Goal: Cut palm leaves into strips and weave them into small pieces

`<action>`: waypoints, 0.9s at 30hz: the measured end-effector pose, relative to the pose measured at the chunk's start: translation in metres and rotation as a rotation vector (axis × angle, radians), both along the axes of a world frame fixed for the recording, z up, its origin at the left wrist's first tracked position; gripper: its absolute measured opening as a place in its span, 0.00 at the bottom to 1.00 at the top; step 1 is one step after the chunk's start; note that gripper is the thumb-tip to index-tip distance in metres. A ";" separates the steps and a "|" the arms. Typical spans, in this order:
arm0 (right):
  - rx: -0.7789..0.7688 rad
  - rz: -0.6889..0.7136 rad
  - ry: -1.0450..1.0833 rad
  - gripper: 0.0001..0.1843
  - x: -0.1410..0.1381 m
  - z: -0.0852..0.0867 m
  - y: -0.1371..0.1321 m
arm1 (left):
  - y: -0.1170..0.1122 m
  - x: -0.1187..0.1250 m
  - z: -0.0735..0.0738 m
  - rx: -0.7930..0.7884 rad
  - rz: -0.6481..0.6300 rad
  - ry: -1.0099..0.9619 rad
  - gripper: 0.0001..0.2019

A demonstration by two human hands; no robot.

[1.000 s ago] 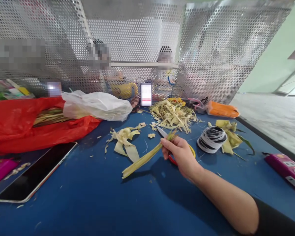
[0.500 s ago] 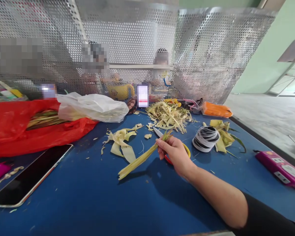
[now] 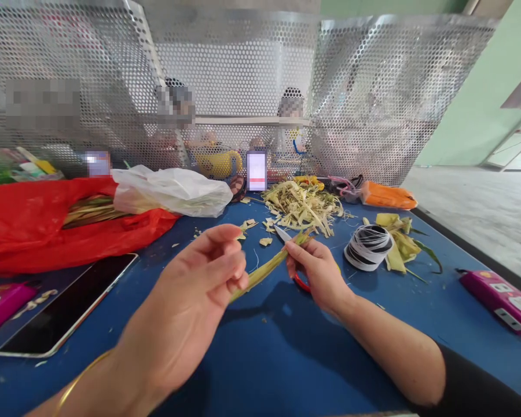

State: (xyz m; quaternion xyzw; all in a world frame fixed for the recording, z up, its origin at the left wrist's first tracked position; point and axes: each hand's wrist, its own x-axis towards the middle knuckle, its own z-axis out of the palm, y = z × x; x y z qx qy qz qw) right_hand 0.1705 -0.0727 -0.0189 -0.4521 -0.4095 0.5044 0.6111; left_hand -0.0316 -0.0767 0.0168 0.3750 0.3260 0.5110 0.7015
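My right hand [image 3: 315,269] pinches a bundle of pale green-yellow corn husk strips [image 3: 267,271] near its upper end, and the bundle slants down to the left. Close to the bundle's lower end is my left hand [image 3: 200,278], its fingers loosely curled with a gap between thumb and index finger; the thumb is slightly blurred. Part of the bundle passes behind its fingers, and I see no grip on it. Beneath my right hand lies a pair of scissors [image 3: 282,233], with blade and red handle showing and the rest hidden. Thread spool [image 3: 368,248] stands right of that hand.
A heap of husk scraps [image 3: 304,202] lies at the back, beside an upright phone [image 3: 256,171]. Red bag [image 3: 21,223], white plastic bag [image 3: 173,188] and tablet [image 3: 69,307] are left. Husks [image 3: 402,243], an orange packet [image 3: 388,196] and a magenta case [image 3: 501,298] are right.
My left hand has come into view from the lower left and reached the bundle's lower end, covering the loose husk on the table. My right hand keeps its hold; the view has shifted slightly.
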 end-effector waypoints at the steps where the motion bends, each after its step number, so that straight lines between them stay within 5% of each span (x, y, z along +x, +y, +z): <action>1: 0.004 -0.008 0.016 0.18 0.001 0.001 0.000 | 0.011 0.014 0.008 0.035 0.005 0.109 0.13; 3: 0.005 -0.012 0.040 0.18 0.003 0.003 0.000 | 0.029 0.030 0.011 0.096 0.004 0.290 0.11; 6: -0.011 -0.003 0.057 0.20 0.005 0.004 0.001 | 0.041 0.033 -0.006 0.126 -0.053 0.471 0.17; 12: -0.069 -0.017 -0.056 0.18 0.004 0.002 0.000 | 0.032 0.030 -0.022 0.002 -0.489 0.463 0.18; 23: -0.028 -0.060 -0.514 0.22 0.010 -0.008 0.004 | 0.033 0.034 -0.035 -0.181 -0.457 0.429 0.12; 27: 0.302 -0.203 -0.998 0.10 0.016 -0.001 0.000 | 0.034 0.034 -0.031 -0.232 -0.400 0.409 0.10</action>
